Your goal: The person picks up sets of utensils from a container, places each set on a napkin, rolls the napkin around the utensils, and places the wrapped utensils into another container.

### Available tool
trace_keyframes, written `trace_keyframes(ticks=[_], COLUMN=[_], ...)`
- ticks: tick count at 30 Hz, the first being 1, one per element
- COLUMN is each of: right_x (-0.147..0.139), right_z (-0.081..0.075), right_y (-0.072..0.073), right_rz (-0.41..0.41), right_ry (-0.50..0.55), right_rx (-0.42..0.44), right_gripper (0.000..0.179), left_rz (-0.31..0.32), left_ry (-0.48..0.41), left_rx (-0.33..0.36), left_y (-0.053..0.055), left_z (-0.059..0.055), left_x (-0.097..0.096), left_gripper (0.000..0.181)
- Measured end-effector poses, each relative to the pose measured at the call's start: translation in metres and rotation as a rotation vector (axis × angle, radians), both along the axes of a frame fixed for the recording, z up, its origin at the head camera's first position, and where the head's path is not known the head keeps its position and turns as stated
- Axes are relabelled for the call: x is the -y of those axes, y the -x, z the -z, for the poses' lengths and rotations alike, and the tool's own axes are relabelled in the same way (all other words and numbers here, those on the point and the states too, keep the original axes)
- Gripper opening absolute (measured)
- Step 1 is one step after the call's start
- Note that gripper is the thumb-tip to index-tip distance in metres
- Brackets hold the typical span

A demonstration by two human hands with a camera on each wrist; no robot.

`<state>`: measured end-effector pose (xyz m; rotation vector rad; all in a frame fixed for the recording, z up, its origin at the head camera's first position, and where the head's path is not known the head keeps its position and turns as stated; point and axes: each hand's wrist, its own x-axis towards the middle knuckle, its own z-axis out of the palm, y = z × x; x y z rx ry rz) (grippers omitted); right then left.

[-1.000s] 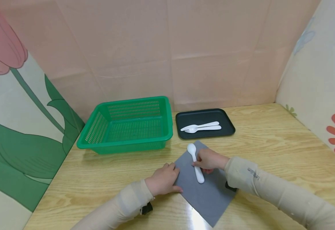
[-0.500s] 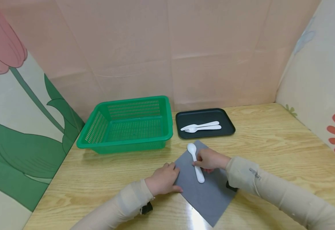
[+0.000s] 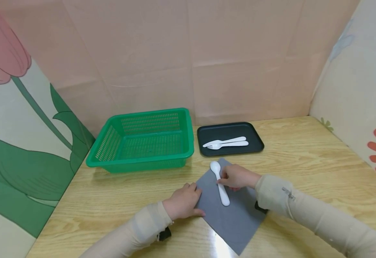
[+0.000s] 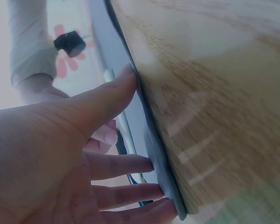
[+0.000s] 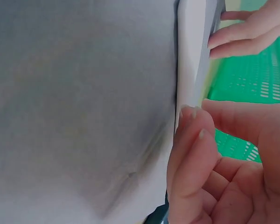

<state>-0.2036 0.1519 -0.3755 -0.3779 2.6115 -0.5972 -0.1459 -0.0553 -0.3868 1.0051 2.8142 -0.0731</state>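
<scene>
A white spoon point(image 3: 222, 195) lies slantwise on a grey cloth napkin point(image 3: 230, 224), its bowl toward the napkin's far corner. My right hand point(image 3: 238, 176) is over the napkin and pinches the spoon's handle near its middle, thumb on the left side and bent fingers on the right. In the right wrist view the curled fingers point(image 5: 191, 158) hide part of the handle. My left hand point(image 3: 183, 202) rests along the napkin's left edge with fingers spread. The left wrist view shows its thumb and straight fingertips touching that napkin edge point(image 4: 154, 144).
A green perforated basket point(image 3: 142, 164) stands at the back left of the wooden table point(image 3: 304, 157). To its right is a black tray point(image 3: 255, 145) bearing a white knife point(image 3: 238, 138) and a white fork point(image 3: 236, 144). Printed walls enclose the table at the back and sides.
My right hand has shifted very slightly to the right and its lower fingers have drawn up a little. The spoon, napkin and left hand stay in place.
</scene>
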Motion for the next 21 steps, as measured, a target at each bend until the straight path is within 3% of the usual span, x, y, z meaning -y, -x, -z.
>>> trace_keyframes(ticks=[9,21], right_x=[-0.005,-0.012], right_z=[-0.002,-0.008], right_y=[0.004,0.021], right_rz=[-0.037,-0.046], right_ry=[0.008,0.001], right_rx=[-0.061,-0.162], right_gripper=[0.022,0.019], left_rz=[-0.005,-0.008], left_ry=[0.007,0.006], left_rx=[0.005,0.003], left_y=[0.000,0.001], left_z=[0.001,0.002], left_x=[0.000,0.000], left_gripper=[0.063,0.062])
